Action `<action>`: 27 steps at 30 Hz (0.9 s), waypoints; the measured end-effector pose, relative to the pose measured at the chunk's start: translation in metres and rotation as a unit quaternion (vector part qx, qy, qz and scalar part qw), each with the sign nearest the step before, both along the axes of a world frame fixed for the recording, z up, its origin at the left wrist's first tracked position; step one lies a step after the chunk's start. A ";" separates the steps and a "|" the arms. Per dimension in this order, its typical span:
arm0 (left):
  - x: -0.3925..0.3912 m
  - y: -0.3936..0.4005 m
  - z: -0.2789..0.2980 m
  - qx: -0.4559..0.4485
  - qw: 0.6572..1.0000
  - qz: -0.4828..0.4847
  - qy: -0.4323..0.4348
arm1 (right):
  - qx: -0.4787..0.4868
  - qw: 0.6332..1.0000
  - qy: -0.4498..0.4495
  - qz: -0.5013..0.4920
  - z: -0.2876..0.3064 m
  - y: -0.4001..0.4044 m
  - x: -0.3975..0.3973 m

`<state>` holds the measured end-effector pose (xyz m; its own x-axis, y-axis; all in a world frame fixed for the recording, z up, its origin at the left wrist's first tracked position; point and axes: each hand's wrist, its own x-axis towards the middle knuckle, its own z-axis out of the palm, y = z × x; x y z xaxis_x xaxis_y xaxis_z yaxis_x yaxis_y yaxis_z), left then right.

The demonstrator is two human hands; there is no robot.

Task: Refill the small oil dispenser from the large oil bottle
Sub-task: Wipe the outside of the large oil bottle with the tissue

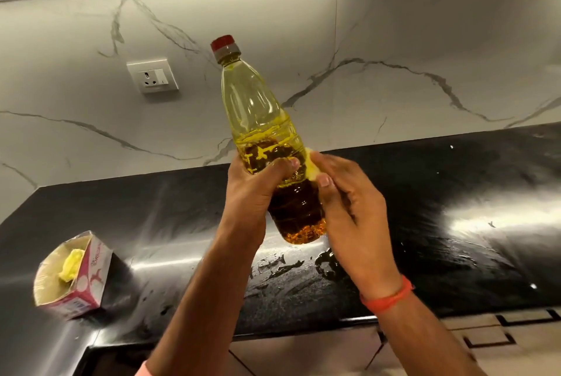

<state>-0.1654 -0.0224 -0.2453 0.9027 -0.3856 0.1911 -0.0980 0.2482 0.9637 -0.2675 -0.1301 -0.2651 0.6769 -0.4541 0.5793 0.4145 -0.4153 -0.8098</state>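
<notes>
1 large oil bottle [262,132], red-capped and tilted with its neck leaning left, is held up in front of the marble backsplash [394,41] above the black countertop [455,193]. The left hand [258,190] wraps its lower half, thumb across the front, its fingers hidden behind the oil. The right hand [349,208] pinches what looks like a yellow cloth [312,166] against the bottle's side; most of it is hidden. 1 opened carton [73,272] sits at left with something yellow inside. 1 wall socket [152,75] shows.

Dim, countertop [455,193] glare, wide-angle warp
</notes>
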 end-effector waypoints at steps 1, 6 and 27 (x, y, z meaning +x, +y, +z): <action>-0.002 -0.001 -0.002 0.004 1.000 0.000 -0.002 | -0.030 0.999 -0.011 -0.029 0.005 0.001 0.004; -0.012 -0.006 -0.006 -0.011 1.000 0.022 0.003 | -0.056 0.993 -0.049 -0.094 0.009 -0.009 0.017; -0.014 0.009 0.010 -0.226 0.955 0.048 0.187 | 0.662 0.702 0.085 0.248 -0.042 0.011 0.008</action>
<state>-0.1794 -0.0138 -0.2353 0.9672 -0.2528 -0.0243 0.1896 0.6549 0.7315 -0.2591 -0.1189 -0.3071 0.9505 -0.2010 -0.2367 0.0915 0.9097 -0.4050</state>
